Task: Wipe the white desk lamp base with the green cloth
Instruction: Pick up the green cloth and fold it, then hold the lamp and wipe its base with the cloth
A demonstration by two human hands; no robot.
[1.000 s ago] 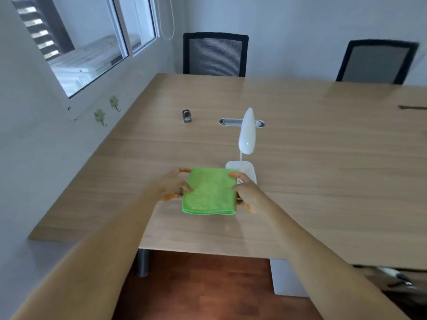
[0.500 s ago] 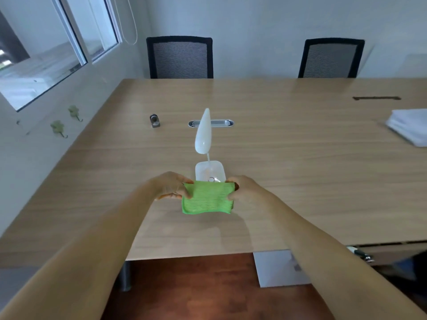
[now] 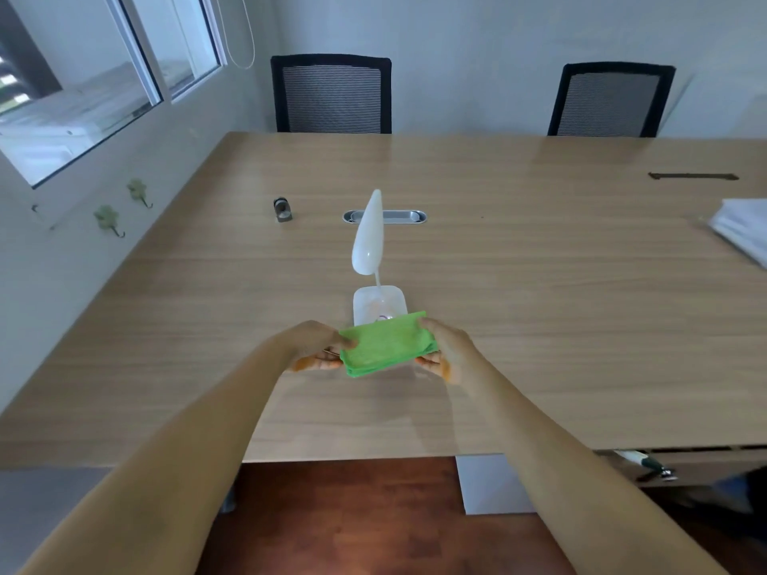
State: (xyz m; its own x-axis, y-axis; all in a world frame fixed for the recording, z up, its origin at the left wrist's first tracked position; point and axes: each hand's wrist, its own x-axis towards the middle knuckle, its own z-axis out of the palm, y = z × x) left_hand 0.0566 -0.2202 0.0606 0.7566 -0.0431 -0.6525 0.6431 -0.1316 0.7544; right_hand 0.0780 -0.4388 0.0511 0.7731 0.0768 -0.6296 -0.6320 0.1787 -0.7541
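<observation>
A white desk lamp stands on the wooden table, its square base (image 3: 378, 302) just beyond my hands and its drop-shaped head (image 3: 367, 240) raised above it. The folded green cloth (image 3: 386, 344) is held just above the table, its far edge covering the near rim of the base. My left hand (image 3: 313, 344) grips the cloth's left end. My right hand (image 3: 446, 346) grips its right end.
The wooden table (image 3: 539, 284) carries a small dark object (image 3: 282, 209) at the back left, a metal cable slot (image 3: 386, 216) behind the lamp, and a white stack (image 3: 743, 230) at the right edge. Two black chairs (image 3: 332, 95) stand at the far side. A wall with hooks runs along the left.
The cloth has been folded smaller between both hands and lifted toward the lamp base, now overlapping its near rim. The view has shifted right.
</observation>
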